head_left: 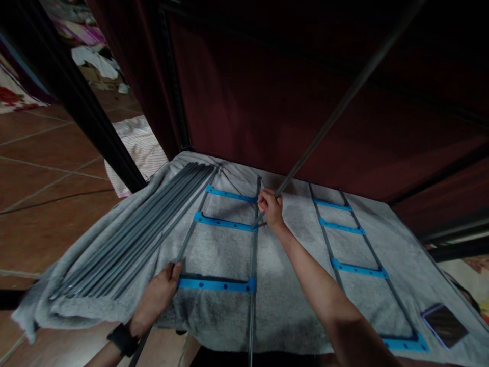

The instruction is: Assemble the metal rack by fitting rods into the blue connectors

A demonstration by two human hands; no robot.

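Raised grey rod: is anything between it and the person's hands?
Nothing visible blocks the right hand, which grips the raised grey rod directly. The left hand is apart, with part of the left blue-barred frame between.

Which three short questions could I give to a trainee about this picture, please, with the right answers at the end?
1. How many blue strips can be seen across the left ladder-like frame?
2. True or false: the left hand is holding a phone.
3. What does the right hand hold? A) a blue strip; B) a grey rod; C) a white cloth.

Key: 1. Three. 2. False: it grips the side of that frame. 3. B.
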